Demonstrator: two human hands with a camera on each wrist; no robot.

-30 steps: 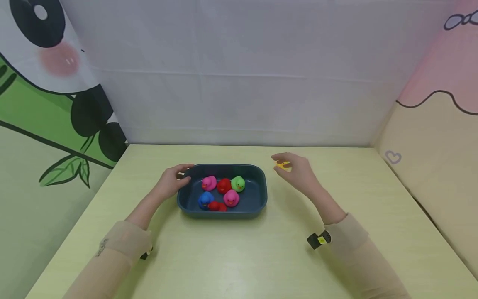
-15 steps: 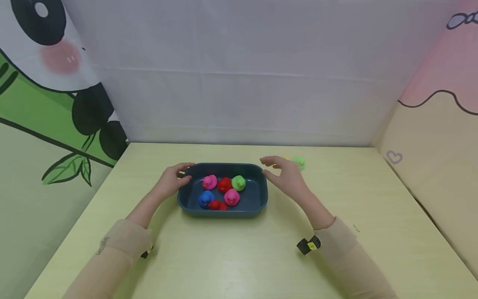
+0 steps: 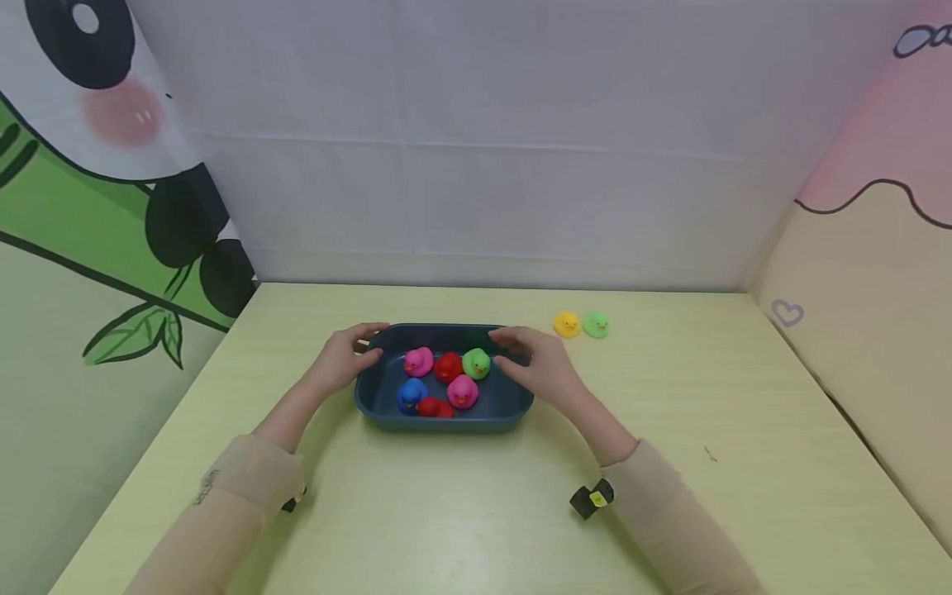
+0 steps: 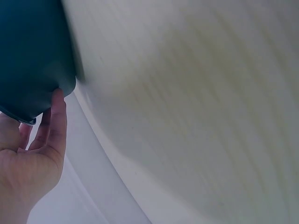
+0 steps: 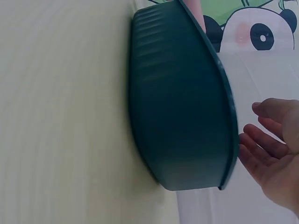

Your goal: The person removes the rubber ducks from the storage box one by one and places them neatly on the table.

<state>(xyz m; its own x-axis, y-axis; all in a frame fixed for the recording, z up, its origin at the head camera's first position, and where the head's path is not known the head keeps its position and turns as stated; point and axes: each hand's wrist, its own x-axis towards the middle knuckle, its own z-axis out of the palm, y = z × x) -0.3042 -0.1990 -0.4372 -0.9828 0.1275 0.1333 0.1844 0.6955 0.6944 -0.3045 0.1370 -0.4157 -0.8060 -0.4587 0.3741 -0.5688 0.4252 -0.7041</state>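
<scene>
A dark blue-green plastic tub (image 3: 446,425) stands on the table with several rubber ducks in it: a blue duck (image 3: 411,397), two pink, two red and a green duck (image 3: 476,364). My left hand (image 3: 340,364) grips the tub's left end, thumb at the rim; in the left wrist view its fingers (image 4: 57,116) press the outer wall. Over the tub's right end hovers my right hand (image 3: 539,364), thumb and fingers parted beside the green duck, holding nothing. The right wrist view shows this hand (image 5: 275,149) above the rim, its fingers spread.
Behind the tub to the right, a yellow duck (image 3: 567,324) and a second green duck (image 3: 596,324) sit side by side on the table (image 3: 461,512). A white cloth wall (image 3: 491,207) rises at the back edge, with printed panels on both sides.
My right hand has moved left, away from the yellow duck at its fingers, to above the tub. The yellow and green ducks behind it are now uncovered. My left hand keeps its grip.
</scene>
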